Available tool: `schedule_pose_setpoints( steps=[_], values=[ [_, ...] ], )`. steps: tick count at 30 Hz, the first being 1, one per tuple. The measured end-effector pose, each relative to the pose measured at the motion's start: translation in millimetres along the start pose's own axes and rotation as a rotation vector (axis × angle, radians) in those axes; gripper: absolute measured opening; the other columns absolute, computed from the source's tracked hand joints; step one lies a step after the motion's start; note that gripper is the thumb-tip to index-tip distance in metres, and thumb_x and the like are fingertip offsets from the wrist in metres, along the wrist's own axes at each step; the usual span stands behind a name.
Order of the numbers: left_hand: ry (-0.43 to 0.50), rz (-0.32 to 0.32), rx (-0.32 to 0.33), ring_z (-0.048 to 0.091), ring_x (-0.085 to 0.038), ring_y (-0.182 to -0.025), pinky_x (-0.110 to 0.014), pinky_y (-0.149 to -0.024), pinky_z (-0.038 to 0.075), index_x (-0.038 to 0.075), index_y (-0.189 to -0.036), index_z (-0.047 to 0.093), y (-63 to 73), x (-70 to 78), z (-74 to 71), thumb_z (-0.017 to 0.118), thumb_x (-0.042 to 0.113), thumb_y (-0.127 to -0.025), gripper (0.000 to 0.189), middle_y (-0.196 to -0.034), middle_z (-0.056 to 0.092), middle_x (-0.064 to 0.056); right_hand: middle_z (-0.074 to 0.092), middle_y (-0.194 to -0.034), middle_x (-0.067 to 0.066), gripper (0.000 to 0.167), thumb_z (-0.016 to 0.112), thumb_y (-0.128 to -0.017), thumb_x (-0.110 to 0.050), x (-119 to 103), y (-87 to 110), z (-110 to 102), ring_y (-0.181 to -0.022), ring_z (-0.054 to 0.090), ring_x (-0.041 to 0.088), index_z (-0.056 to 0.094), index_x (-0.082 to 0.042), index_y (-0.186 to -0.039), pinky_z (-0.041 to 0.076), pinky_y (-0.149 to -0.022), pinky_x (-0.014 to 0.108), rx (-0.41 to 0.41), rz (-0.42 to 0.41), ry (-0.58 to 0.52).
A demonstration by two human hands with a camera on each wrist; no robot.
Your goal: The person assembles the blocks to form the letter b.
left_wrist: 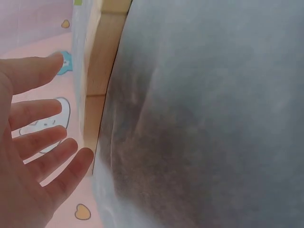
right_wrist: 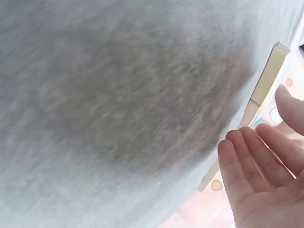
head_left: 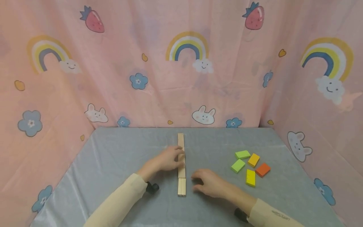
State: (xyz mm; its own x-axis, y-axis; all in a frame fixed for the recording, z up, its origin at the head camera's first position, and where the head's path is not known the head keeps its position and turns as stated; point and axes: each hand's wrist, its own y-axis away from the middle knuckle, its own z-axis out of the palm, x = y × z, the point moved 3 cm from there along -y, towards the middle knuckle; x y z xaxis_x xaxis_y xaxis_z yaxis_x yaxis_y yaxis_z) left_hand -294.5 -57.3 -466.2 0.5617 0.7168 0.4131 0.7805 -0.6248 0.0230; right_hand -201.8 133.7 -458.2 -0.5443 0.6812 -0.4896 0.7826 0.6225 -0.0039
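Plain wooden blocks (head_left: 181,140) lie end to end in a straight row that runs away from the person, with the nearest block (head_left: 181,186) at the front end. My left hand (head_left: 168,158) hovers at the row's middle from the left, its fingertips hiding part of the wood in the head view. In the left wrist view the fingers of the left hand (left_wrist: 35,128) are spread and grip nothing. To the right of the row's near end is my right hand (head_left: 211,183), fingers loosely bent and holding nothing. The right wrist view shows its fingers (right_wrist: 256,161) relaxed beside the row.
On the right of the grey cloth-covered table (head_left: 127,142) lie two green blocks (head_left: 238,165), an orange-yellow block (head_left: 253,160), a yellow block (head_left: 250,178) and an orange-red block (head_left: 262,169). A pink patterned curtain (head_left: 170,94) surrounds the table's back and sides.
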Motion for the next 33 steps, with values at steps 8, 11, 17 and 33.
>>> schedule_pose_setpoints(
  steps=[8, 11, 17, 33],
  values=[
    [-0.013, 0.014, -0.058, 0.039, -0.033, -0.143, -0.051, -0.113, 0.038, 0.013, -0.143, 0.058, 19.5, 11.9, 7.6, 0.070, 0.044, -0.095, 0.059, -0.153, 0.046, -0.012, 0.071, -0.108, 0.005, 0.031, 0.080, -0.088, -0.019, 14, 12.9, -8, -0.103, 0.066, 0.025, 0.072, -0.002, -0.114, 0.054, -0.091, 0.047, 0.000, 0.028, -0.015],
    [-0.020, 0.002, -0.071, 0.039, -0.031, -0.143, -0.051, -0.113, 0.039, 0.016, -0.144, 0.058, 25.8, 14.8, 10.8, 0.071, 0.049, -0.092, 0.063, -0.154, 0.045, -0.009, 0.071, -0.110, 0.006, 0.032, 0.080, -0.089, -0.020, 21, 19.3, -13, -0.105, 0.066, 0.026, 0.072, -0.002, -0.115, 0.054, -0.093, 0.049, 0.003, 0.048, -0.033],
    [-0.027, -0.012, -0.082, 0.036, -0.029, -0.146, -0.048, -0.115, 0.037, 0.016, -0.146, 0.056, 36.3, 18.1, 15.5, 0.072, 0.053, -0.090, 0.068, -0.157, 0.042, -0.008, 0.071, -0.111, 0.005, 0.032, 0.079, -0.089, -0.021, 32, 29.1, -22, -0.104, 0.066, 0.026, 0.071, -0.003, -0.115, 0.054, -0.092, 0.050, 0.025, 0.091, -0.055],
    [-0.110, 0.006, -0.057, 0.041, -0.029, -0.143, -0.049, -0.112, 0.041, 0.014, -0.148, 0.053, 44.4, 23.1, 23.1, 0.070, 0.060, -0.089, 0.076, -0.157, 0.043, -0.008, 0.072, -0.116, 0.007, 0.032, 0.078, -0.091, -0.020, 76, 56.9, -54, -0.109, 0.067, 0.029, 0.073, -0.003, -0.117, 0.056, -0.091, 0.050, 0.194, 0.256, -0.036]
  ],
)
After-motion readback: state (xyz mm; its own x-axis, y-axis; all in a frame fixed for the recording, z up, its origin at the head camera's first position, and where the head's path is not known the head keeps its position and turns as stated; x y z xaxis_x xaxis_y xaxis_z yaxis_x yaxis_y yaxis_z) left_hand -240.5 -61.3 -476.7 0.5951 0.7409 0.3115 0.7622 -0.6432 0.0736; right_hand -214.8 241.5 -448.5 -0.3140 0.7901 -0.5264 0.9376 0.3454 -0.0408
